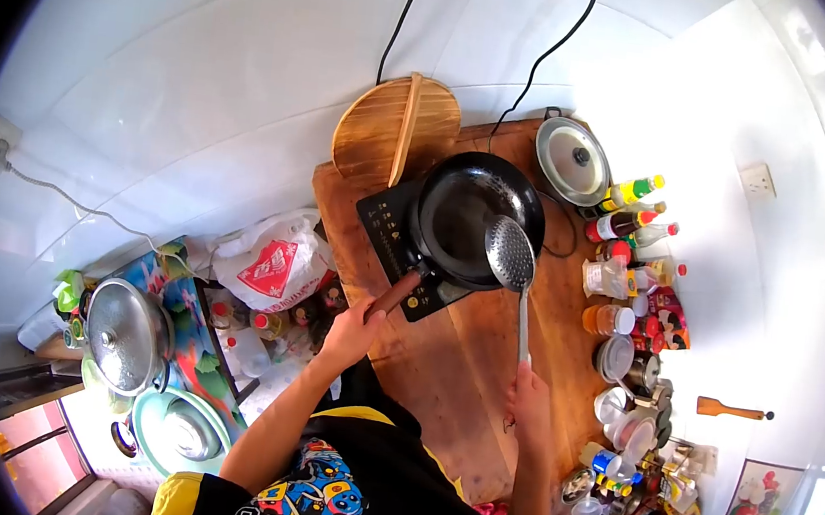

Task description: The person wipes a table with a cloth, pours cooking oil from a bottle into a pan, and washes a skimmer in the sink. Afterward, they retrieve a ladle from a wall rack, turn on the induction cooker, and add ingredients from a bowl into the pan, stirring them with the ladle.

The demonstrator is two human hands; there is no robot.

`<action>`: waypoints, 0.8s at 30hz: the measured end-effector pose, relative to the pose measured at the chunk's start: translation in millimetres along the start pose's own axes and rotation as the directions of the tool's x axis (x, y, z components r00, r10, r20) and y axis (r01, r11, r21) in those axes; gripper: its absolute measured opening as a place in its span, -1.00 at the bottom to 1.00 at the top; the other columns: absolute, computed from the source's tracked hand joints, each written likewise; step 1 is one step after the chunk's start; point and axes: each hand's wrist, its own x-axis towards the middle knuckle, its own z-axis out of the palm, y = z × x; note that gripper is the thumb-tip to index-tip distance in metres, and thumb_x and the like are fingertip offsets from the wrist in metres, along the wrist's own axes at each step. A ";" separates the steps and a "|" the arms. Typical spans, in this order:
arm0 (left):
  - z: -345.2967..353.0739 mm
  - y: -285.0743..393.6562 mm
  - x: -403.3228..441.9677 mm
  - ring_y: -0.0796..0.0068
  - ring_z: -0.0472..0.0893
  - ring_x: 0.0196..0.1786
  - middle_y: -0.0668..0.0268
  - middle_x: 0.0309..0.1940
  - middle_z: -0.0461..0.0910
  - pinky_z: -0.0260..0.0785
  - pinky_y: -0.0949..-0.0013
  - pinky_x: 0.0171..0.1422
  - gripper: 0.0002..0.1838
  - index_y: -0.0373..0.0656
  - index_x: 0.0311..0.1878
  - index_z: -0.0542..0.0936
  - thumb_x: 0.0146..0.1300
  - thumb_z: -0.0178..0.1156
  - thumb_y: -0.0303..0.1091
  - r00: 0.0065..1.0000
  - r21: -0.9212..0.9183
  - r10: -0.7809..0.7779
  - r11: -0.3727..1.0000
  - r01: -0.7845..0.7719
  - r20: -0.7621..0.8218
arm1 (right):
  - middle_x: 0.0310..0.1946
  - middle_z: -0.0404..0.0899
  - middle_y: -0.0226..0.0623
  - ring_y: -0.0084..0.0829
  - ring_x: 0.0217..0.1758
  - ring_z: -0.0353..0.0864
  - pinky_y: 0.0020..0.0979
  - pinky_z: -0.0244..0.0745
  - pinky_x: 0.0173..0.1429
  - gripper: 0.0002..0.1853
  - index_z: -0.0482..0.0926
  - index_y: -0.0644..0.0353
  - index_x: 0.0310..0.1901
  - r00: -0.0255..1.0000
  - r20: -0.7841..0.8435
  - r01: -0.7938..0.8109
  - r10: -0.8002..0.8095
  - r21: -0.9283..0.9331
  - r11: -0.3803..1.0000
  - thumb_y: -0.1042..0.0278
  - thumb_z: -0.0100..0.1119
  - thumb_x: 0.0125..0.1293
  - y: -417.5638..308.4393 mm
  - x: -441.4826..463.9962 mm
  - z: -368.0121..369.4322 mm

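Observation:
A black wok (458, 202) stands on a black induction cooker (391, 220), its inside dark and shiny. My left hand (354, 335) is closed around the wok's brown wooden handle (396, 294). In my right hand (528, 398) is the handle of a metal skimmer (510, 255) with a perforated round head. That head hangs over the right part of the wok; whether it touches the rim I cannot tell. Both hands are near the front of the wooden table (462, 363).
A wooden lid (366, 127) leans on the wall behind the cooker. A glass-topped lid (571, 162) stands at the back right. Sauce bottles (630, 192) and jars (617, 320) line the right edge. To the left are a white plastic bag (276, 263) and a lidded pot (123, 333).

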 end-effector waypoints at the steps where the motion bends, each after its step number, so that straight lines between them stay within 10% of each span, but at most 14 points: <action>1: 1.9 -1.9 -0.1 -0.02 0.63 -0.09 -0.05 -0.21 0.62 0.43 0.17 0.00 -0.58 -0.22 0.10 0.49 0.28 0.11 -0.15 1.000 -0.007 0.003 1.000 -0.003 0.005 | -0.78 0.17 -0.56 -0.64 -0.84 0.13 -0.52 0.04 -0.76 -0.57 0.32 0.12 -0.49 1.000 -0.024 0.001 -0.001 0.004 1.000 -0.02 -0.08 0.46 2.7 -6.4 -2.1; 7: 15.3 -31.9 17.2 0.04 0.62 -0.02 0.01 -0.16 0.64 0.43 0.18 0.07 -0.56 -0.17 0.08 0.53 0.22 0.14 -0.12 0.999 -0.088 0.050 0.995 -0.051 -0.012 | -0.77 0.13 -0.62 -0.69 -0.83 0.05 -0.57 -0.01 -0.76 -0.56 0.31 0.03 -0.47 0.993 -0.095 0.058 -0.075 -0.164 0.985 -0.12 -0.14 0.47 26.9 -32.3 -5.5; 8: 19.2 -43.2 23.8 0.20 0.68 -0.26 0.07 -0.31 0.65 0.50 0.22 -0.17 -0.55 -0.22 0.04 0.54 0.23 0.15 -0.07 0.999 -0.135 0.043 0.990 -0.039 0.029 | -0.77 0.13 -0.62 -0.69 -0.83 0.05 -0.57 -0.01 -0.76 -0.56 0.31 0.03 -0.47 0.995 -0.061 0.062 -0.075 -0.192 0.979 -0.12 -0.14 0.47 31.3 -34.2 -7.0; 9: 14.7 -26.0 13.3 0.42 0.57 -0.56 0.19 -0.49 0.56 0.41 0.33 -0.51 -0.53 -0.24 -0.06 0.54 0.23 0.19 0.01 0.991 -0.510 -0.031 0.855 0.094 0.131 | -0.78 0.11 -0.63 -0.69 -0.84 0.05 -0.57 -0.02 -0.77 -0.55 0.31 0.00 -0.49 0.993 -0.086 0.072 -0.084 -0.137 0.988 -0.15 -0.12 0.45 37.4 -35.1 -7.8; 11: -0.1 -11.3 1.2 0.55 0.48 -0.60 0.31 -0.56 0.47 0.43 0.45 -0.46 -0.71 -0.23 -0.07 0.52 0.31 0.15 -0.21 0.929 -0.687 -0.101 0.645 0.334 0.356 | -0.80 0.09 -0.65 -0.69 -0.85 0.04 -0.59 -0.04 -0.79 -0.53 0.31 -0.05 -0.53 0.984 -0.150 0.076 -0.097 -0.139 0.987 -0.20 -0.09 0.42 49.5 -37.7 -10.9; 16: 19.3 -38.4 -11.9 0.16 0.60 -0.23 0.12 -0.31 0.59 0.49 0.22 -0.11 -0.77 -0.19 -0.10 0.52 0.24 0.09 -0.29 0.930 -0.513 -0.164 0.858 -0.031 -0.330 | -0.79 0.13 -0.63 -0.69 -0.85 0.09 -0.59 -0.06 -0.80 -0.56 0.31 -0.06 -0.53 0.980 -0.101 0.156 -0.170 -0.134 0.979 -0.15 -0.06 0.43 72.0 -20.2 -24.4; 19: 24.9 -78.3 -34.7 0.34 0.59 -0.28 0.19 -0.30 0.57 0.48 0.32 -0.23 -0.76 -0.21 -0.08 0.50 0.28 0.05 -0.28 0.956 -0.742 -0.292 0.649 0.168 -0.039 | -0.79 0.12 -0.62 -0.70 -0.86 0.06 -0.58 -0.09 -0.81 -0.54 0.31 -0.01 -0.50 0.969 -0.043 0.240 -0.245 -0.089 0.967 -0.18 -0.04 0.41 68.6 -32.5 -19.1; 24: 38.0 -140.2 -99.0 0.48 0.51 -0.37 0.31 -0.39 0.51 0.41 0.39 -0.33 -0.84 -0.16 -0.14 0.47 0.27 0.05 -0.32 0.933 -0.742 -0.358 0.633 0.221 -0.027 | -0.78 0.06 -0.66 -0.76 -0.83 0.00 -0.61 -0.14 -0.78 -0.56 0.33 0.03 -0.42 0.937 0.032 0.344 -0.347 0.073 0.936 -0.18 0.00 0.39 12.1 -48.1 -10.1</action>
